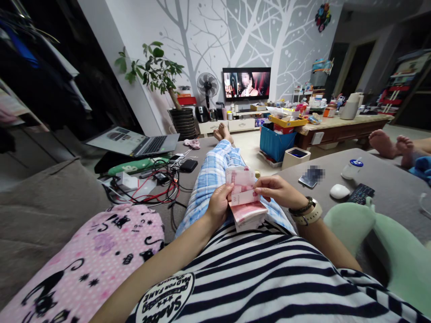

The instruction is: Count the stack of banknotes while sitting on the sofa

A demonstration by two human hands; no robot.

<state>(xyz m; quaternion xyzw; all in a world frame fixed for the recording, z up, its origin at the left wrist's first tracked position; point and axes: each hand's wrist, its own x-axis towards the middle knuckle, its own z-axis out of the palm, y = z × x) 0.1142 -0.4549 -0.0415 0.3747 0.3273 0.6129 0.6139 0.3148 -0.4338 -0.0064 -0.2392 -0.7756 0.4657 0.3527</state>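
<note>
Pinkish-red banknotes [240, 178] are held up over my lap. My left hand [218, 204] is closed around their left edge, its thumb on the front. The bent fingers of my right hand [274, 188] pinch their right edge. A thick stack of banknotes [247, 216] rests just below, against my striped shirt [256, 269]. How many notes are between my fingers cannot be made out. My legs, in blue plaid trousers [212, 172], stretch forward under my hands.
To the left lie a laptop [134, 142], tangled cables [164, 179] and a pink cat-print cushion [101, 251]. On the right are a phone [308, 179], a white mouse [340, 191], a jar [352, 169] and a green neck pillow [350, 220]. Another person's feet [390, 143] rest beyond.
</note>
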